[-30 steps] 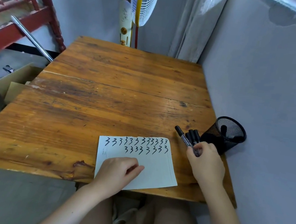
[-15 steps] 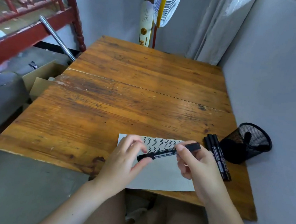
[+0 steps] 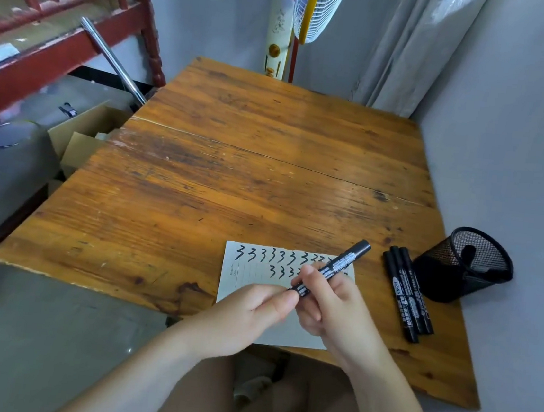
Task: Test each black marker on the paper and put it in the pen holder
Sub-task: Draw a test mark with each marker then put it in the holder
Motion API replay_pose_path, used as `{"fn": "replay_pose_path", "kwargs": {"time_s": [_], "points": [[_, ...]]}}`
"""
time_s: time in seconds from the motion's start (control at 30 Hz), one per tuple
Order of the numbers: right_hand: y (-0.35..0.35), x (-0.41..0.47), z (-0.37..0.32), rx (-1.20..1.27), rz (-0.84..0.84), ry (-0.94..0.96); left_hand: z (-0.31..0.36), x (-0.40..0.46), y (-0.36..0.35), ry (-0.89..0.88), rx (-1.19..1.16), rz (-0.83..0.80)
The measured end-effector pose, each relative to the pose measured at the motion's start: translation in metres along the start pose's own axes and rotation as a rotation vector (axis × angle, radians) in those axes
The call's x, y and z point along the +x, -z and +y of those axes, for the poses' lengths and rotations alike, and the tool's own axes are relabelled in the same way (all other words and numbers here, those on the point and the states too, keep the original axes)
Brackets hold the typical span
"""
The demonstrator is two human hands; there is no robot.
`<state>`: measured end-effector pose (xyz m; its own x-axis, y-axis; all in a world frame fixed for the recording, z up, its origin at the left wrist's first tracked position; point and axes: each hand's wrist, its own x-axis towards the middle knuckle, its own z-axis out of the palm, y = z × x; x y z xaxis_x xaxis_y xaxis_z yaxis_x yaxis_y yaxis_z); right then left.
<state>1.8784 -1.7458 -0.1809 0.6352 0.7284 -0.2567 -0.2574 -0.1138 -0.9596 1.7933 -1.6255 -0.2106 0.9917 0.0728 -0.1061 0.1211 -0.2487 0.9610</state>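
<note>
Head view, marker now tilted steeper than before, right hand gripping its barrel, left hand pinching the lower end, hands covering part of the paper, cap end hidden.

Marker: held tilted above the paper, right hand gripping its middle, left hand pinching its lower end.
Paper: rows of black marks along its far edge.
Spare markers: three, side by side on the table.
Holder: black mesh, tipped, just beside them.

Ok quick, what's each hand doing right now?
Left hand: fingers pinched on the near end of the marker.
Right hand: fingers closed around the same marker.
</note>
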Motion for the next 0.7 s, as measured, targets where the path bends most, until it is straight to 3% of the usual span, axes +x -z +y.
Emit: {"fn": "replay_pose_path", "kwargs": {"time_s": [0.1,0.17,0.23,0.33,0.4,0.43,0.5,0.6,0.7], "points": [[-0.002,0.000,-0.004,0.024,0.030,0.074,-0.002,0.003,-0.003,0.072,-0.307,-0.110],[-0.005,0.003,-0.004,0.009,0.145,0.089,0.005,0.006,-0.003,0.112,-0.246,-0.027],[-0.012,0.008,0.000,0.002,0.258,0.041,0.011,0.012,-0.002,0.059,0.184,0.085],[0.001,0.021,0.012,0.002,0.488,-0.055,0.008,0.008,0.002,-0.167,0.929,0.240],[0.028,0.026,0.008,0.063,0.656,-0.082,-0.006,-0.006,0.008,-0.191,1.042,0.304],[0.038,0.027,0.005,0.127,0.663,-0.052,-0.014,-0.014,0.013,-0.172,1.020,0.356],[0.038,0.030,0.004,0.137,0.518,0.031,-0.031,-0.018,0.021,-0.137,0.956,0.440],[0.002,0.032,0.024,-0.162,0.289,0.138,-0.051,-0.009,0.021,-0.141,1.007,0.404],[-0.005,0.033,0.049,-0.296,0.317,0.184,-0.062,-0.006,0.018,-0.178,0.997,0.410]]}}
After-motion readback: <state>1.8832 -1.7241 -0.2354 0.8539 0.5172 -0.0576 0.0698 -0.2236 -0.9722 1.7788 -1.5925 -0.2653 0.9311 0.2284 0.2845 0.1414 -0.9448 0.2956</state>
